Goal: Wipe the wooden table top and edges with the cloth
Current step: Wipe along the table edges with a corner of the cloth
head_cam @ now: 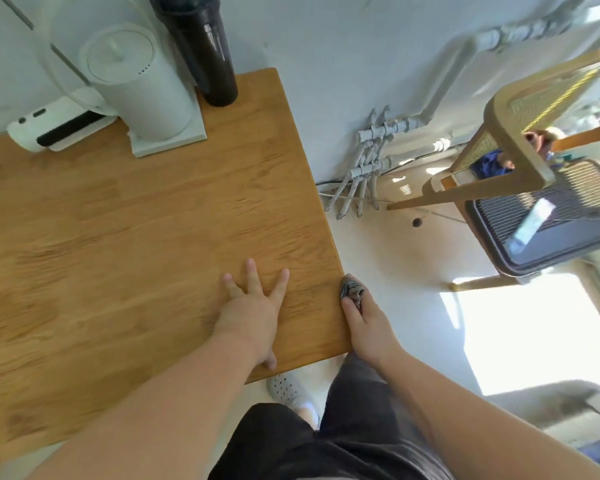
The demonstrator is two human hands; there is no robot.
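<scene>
Two hands: our left hand [253, 308] is resting spread flat on the table [118, 220]. Our right hand [368, 323] is pinching the cloth [352, 288] against its side edge; it looks soft, bunching easily.

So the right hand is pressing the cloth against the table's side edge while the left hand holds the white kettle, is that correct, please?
Not quite. In the head view the left hand lies flat on the table top, apart from the white kettle. The right hand does press the cloth against the side edge.
</scene>
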